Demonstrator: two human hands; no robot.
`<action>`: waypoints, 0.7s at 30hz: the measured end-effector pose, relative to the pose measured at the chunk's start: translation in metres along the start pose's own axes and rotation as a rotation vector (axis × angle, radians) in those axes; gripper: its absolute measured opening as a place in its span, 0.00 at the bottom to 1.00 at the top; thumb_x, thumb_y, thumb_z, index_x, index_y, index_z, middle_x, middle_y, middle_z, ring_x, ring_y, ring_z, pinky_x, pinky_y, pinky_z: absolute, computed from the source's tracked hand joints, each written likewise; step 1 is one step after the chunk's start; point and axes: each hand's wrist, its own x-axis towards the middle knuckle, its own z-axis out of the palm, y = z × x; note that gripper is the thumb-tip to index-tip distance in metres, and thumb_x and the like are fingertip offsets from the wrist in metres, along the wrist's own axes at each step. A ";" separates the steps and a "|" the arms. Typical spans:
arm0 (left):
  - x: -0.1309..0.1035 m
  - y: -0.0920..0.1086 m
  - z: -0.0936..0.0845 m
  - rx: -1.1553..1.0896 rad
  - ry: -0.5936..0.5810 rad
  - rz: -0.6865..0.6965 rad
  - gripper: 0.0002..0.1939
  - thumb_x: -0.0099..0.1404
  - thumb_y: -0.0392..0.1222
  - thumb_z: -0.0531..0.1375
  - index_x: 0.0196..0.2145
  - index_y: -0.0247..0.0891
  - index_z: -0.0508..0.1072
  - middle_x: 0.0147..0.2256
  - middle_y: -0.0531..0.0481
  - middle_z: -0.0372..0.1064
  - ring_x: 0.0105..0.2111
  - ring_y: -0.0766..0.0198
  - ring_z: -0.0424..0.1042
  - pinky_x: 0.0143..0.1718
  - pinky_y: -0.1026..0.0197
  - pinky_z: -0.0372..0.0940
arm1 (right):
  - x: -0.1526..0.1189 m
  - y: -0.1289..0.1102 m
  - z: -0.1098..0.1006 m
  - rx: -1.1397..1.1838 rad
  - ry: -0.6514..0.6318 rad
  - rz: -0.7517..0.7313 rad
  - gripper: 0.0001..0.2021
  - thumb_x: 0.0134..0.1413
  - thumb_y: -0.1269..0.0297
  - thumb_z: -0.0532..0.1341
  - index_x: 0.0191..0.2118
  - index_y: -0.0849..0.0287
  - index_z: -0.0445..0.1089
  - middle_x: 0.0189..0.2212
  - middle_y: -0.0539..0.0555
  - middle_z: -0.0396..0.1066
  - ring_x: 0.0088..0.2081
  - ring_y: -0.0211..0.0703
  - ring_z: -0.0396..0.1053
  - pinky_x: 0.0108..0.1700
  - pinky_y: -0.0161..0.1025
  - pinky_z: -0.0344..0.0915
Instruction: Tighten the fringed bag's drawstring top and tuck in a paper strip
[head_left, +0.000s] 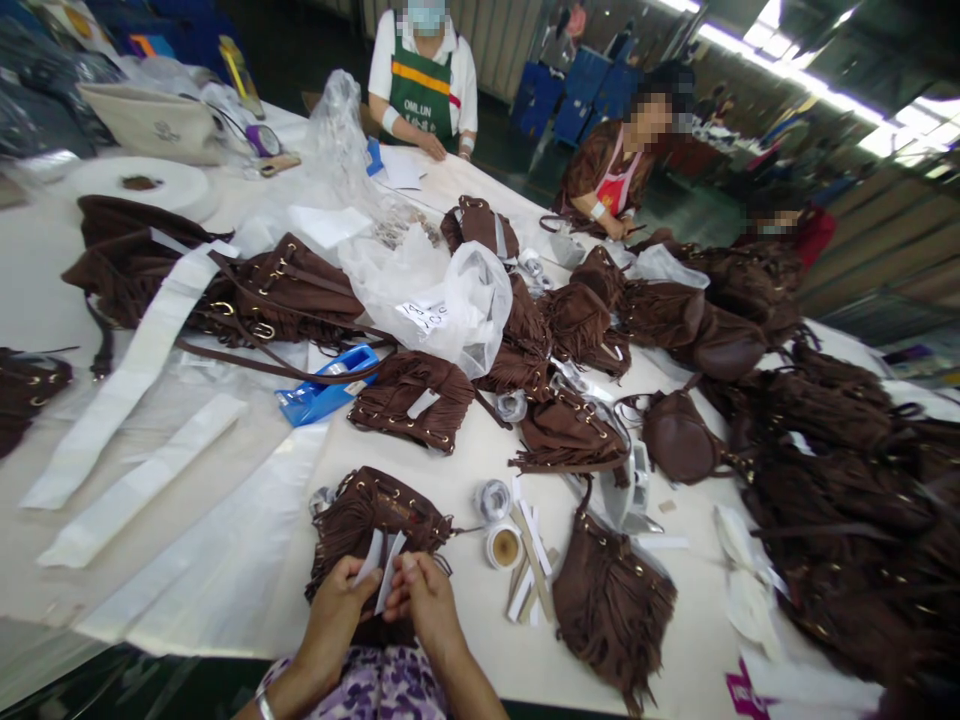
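A brown fringed bag (390, 500) with gold eyelets lies at the table's front edge, directly under both hands. My left hand (341, 605) pinches a small white paper strip (370, 557) between thumb and fingers. A second white strip (391, 570) stands upright in the curled fingers of my right hand (421, 592). The two strips lean close together at their lower ends, and whether they are one folded piece I cannot tell. Part of the bag is hidden behind my hands. A round open tub (503, 548) with tan contents sits to the right.
Loose white and grey strips (534, 560) lie beside the tub. Another fringed bag (615, 600) rests at right, with a large pile of brown bags (840, 480) beyond. A blue tape dispenser (328, 385) and clear plastic bags (442, 300) are farther back. Co-workers stand across the table.
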 end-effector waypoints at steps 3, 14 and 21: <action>-0.004 0.005 0.003 -0.038 -0.018 -0.002 0.15 0.54 0.53 0.65 0.30 0.41 0.66 0.26 0.55 0.72 0.29 0.60 0.72 0.32 0.60 0.69 | 0.005 -0.002 -0.002 -0.005 -0.005 0.026 0.28 0.42 0.37 0.64 0.32 0.61 0.66 0.16 0.46 0.67 0.15 0.33 0.62 0.19 0.31 0.60; 0.001 0.001 -0.002 -0.135 -0.064 -0.064 0.20 0.48 0.50 0.70 0.36 0.38 0.73 0.25 0.50 0.76 0.24 0.57 0.74 0.27 0.59 0.67 | 0.024 0.000 0.004 -0.108 0.019 0.094 0.19 0.38 0.51 0.69 0.26 0.55 0.59 0.08 0.39 0.59 0.10 0.32 0.54 0.14 0.30 0.52; -0.002 0.002 -0.003 -0.219 -0.150 -0.082 0.19 0.49 0.40 0.66 0.41 0.38 0.73 0.32 0.48 0.79 0.31 0.56 0.77 0.35 0.59 0.69 | 0.027 0.002 0.013 -0.294 0.152 0.068 0.17 0.41 0.58 0.67 0.28 0.53 0.56 0.10 0.38 0.58 0.10 0.35 0.56 0.13 0.32 0.50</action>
